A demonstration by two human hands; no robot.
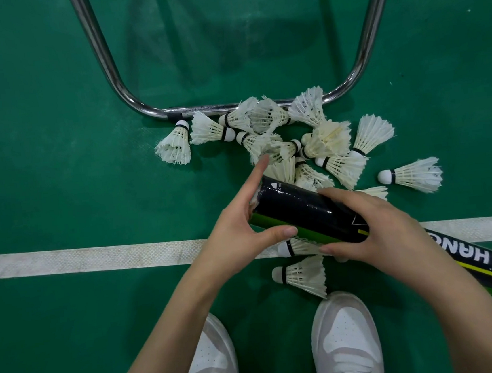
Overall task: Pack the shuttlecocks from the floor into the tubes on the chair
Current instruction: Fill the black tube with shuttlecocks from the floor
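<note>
Black tube (307, 210) held slantwise: right hand (375, 228) wraps barrel, left hand (238, 241) pinches mouth, forefinger raised.

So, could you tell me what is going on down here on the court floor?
A person stands over a pile of shuttlecocks on the green floor, holding a black tube in both hands. The right hand grips its middle; the left hand holds its open end, forefinger stretched towards the pile. Most shuttlecocks lie loose by the chair's metal frame.
</note>
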